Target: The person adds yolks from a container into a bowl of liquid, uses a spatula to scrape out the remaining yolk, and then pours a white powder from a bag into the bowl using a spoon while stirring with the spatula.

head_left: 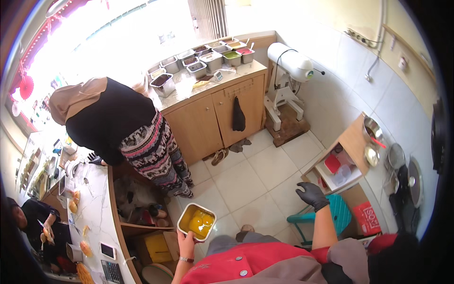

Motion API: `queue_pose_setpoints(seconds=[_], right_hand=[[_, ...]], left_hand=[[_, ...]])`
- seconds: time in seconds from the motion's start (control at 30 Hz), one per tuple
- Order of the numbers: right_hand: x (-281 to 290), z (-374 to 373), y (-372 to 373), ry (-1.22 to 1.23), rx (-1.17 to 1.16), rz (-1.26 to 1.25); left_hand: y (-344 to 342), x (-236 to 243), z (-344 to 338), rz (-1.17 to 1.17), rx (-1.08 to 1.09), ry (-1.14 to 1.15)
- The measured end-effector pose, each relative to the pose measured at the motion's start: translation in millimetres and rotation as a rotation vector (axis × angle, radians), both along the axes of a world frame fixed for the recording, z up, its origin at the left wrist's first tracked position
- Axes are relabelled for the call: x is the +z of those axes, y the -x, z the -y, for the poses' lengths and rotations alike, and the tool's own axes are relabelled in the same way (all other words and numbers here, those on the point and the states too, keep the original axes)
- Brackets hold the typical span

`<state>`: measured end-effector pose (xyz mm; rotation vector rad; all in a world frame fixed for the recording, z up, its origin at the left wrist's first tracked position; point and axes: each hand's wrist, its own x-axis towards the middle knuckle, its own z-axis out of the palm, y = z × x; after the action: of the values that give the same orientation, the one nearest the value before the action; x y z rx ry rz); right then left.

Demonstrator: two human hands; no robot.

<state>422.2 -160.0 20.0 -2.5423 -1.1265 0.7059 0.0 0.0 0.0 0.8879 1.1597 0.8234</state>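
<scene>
Gripping one corner from below, the bare left hand (186, 239) has the steel pan (196, 221) firmly in its fingers, holding it level out in front of the body, above the tiled floor (246, 182) and just beside the open shelves under the marble counter (97, 213). It is a small, square, thin-walled pan with rounded corners, and in it lie glossy yellow-orange lumps (201, 222), wet and smooth, pooled in something of the same colour. By my reading the pan is being carried, not yet set down; with one hand under a corner and slippery contents, it needs to stay flat.

Further right, the right hand (312, 195), in a black glove, holds nothing: fingers loosely curled, hanging free above a teal plastic stool (341, 213). Beyond it stands a low wooden shelf unit (352, 142) with metal bowls on top.
</scene>
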Motion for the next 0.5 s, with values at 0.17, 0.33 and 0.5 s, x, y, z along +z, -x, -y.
queue_pose_setpoints(seconds=[0.17,0.33,0.5], right_hand=[[7,-163,-65,-0.181,0.271,0.087],[-30,-315,-79,-0.155,0.339,-0.120],[-93,-422,-142,-0.471,-0.014,-0.227]], left_hand=[[-96,14,-121,0.070,-0.040,-0.032],[-132,-3,-218,-0.067,-0.013,-0.070],[-190,-2,-301,-0.081,-0.087,-0.054]])
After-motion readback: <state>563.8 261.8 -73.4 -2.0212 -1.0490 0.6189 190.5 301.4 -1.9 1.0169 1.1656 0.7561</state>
